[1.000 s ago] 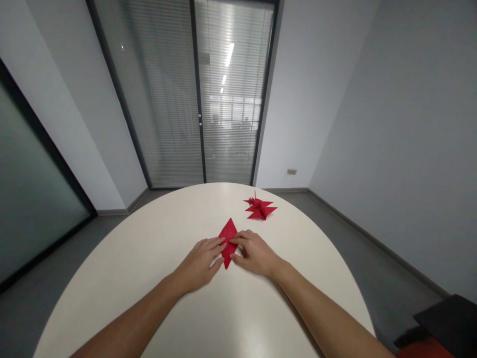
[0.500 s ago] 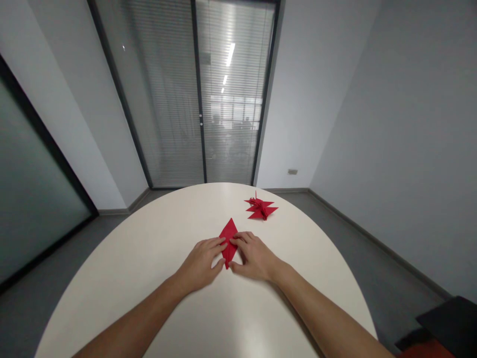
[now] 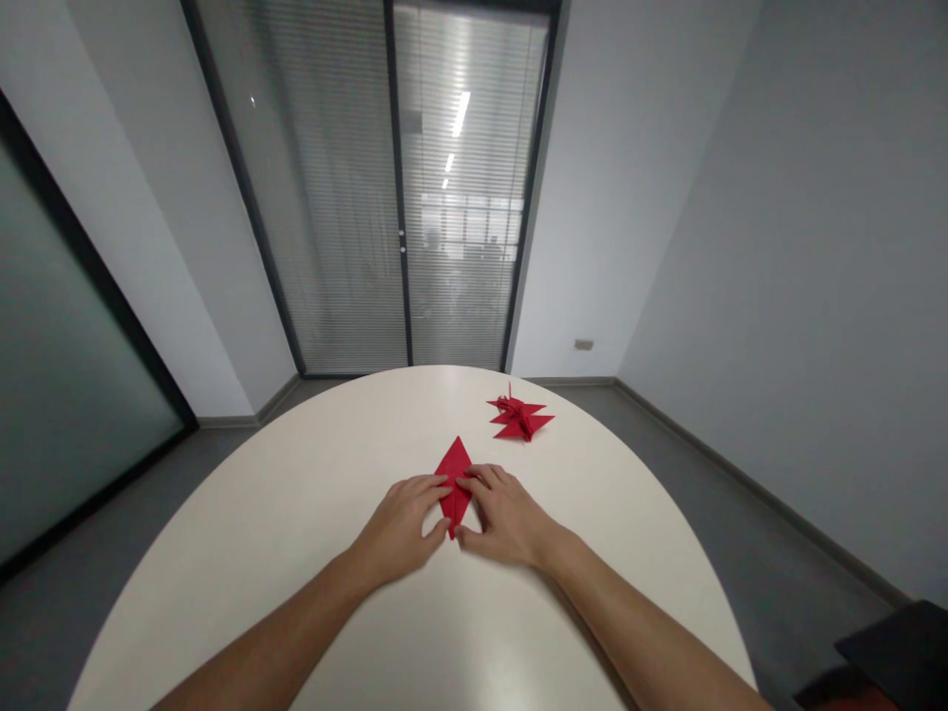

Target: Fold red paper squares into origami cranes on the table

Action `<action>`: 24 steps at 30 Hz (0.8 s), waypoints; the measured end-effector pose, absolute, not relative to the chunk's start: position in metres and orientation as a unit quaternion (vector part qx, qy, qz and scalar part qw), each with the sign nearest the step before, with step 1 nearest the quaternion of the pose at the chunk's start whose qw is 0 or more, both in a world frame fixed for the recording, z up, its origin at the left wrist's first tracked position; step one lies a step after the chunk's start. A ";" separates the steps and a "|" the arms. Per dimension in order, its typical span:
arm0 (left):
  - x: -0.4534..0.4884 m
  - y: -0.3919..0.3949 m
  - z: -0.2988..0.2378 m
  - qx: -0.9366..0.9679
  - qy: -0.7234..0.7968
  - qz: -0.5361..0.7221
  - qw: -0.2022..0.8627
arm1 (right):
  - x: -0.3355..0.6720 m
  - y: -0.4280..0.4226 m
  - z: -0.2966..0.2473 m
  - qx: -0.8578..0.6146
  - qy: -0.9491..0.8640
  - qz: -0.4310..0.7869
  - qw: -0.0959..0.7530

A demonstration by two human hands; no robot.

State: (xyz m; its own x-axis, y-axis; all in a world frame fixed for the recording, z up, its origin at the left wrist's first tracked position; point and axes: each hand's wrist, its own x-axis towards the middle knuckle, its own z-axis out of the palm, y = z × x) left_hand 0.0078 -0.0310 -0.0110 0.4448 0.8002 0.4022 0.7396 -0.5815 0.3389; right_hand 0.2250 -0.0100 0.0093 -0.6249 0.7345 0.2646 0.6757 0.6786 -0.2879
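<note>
A red folded paper (image 3: pixel 454 459), shaped like a long diamond, lies on the table with one tip pointing away from me and the other toward me. My left hand (image 3: pixel 404 518) grips its left side, fingertips on the middle and thumb by the lower tip. From the right, my right hand (image 3: pixel 508 513) holds the paper with bent fingers, its thumb also near the lower tip. My fingers cover part of the folds. Farther back on the right is a cluster of red folded-paper pieces (image 3: pixel 520 419) with pointed ends; their number is unclear.
The round white table (image 3: pixel 311 494) fills the lower view. Behind it stands a glass partition (image 3: pixel 466 276) with blinds. A wall socket plate (image 3: pixel 584 345) is on the back wall. At the lower right, a dark object (image 3: pixel 900 647) sits beyond the table edge.
The whole view has shifted slightly downward in the picture. My hands and the red paper keep nearly the same position relative to each other, with the left thumb slightly nearer the lower tip.
</note>
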 end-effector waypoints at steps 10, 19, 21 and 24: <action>0.006 -0.031 -0.014 0.868 0.429 0.245 0.057 | 0.227 -0.010 0.015 -0.367 -0.911 0.083 0.171; 0.002 -0.034 -0.011 0.904 0.382 0.181 0.066 | 0.232 -0.004 0.009 -0.353 -0.915 0.094 0.173; 0.001 -0.036 -0.011 0.906 0.381 0.169 0.072 | 0.233 -0.004 0.011 -0.352 -0.915 0.095 0.172; 0.000 -0.038 -0.010 0.909 0.383 0.151 0.069 | 0.234 -0.003 0.015 -0.344 -0.917 0.097 0.179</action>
